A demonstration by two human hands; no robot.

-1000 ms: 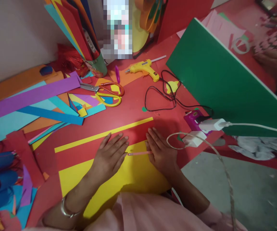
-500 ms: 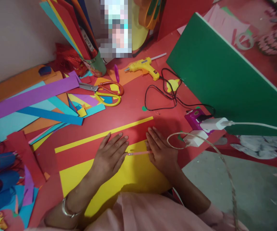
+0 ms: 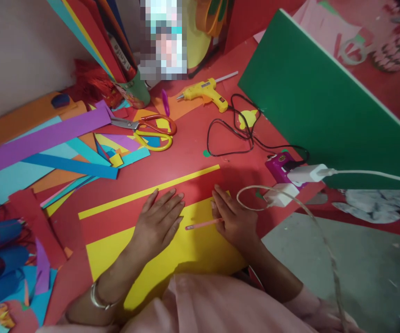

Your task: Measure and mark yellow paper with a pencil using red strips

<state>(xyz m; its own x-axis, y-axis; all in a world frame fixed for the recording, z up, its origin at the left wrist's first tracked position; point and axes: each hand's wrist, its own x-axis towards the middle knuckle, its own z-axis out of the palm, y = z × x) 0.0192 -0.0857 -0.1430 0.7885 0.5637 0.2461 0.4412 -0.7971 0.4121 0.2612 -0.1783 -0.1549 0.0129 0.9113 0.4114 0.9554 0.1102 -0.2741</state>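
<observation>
A yellow sheet of paper (image 3: 123,252) lies before me, with a red paper band (image 3: 113,224) across its upper part. Along the band's far side runs a narrow yellow strip (image 3: 147,189). My left hand (image 3: 160,217) rests flat on the red band and yellow sheet, its fingers outstretched. To its right, my right hand (image 3: 233,217) presses on the papers' right end, fingers partly bent. A thin pink pencil (image 3: 202,225) sticks out from under my right thumb toward my left hand. Its other end is hidden in the right hand.
Scissors (image 3: 151,132) lie beyond my left hand among coloured paper strips (image 3: 50,134). A yellow glue gun (image 3: 205,92) with a looping black cord sits farther back. At right are a purple power adapter (image 3: 279,166), white plugs and a green board (image 3: 311,101). Blue paper rolls (image 3: 3,259) stand at left.
The pencil's free end has swung slightly toward me, off the red band's near edge. The right hand's fingers have bent a little more. My left hand stays nearly in place.
</observation>
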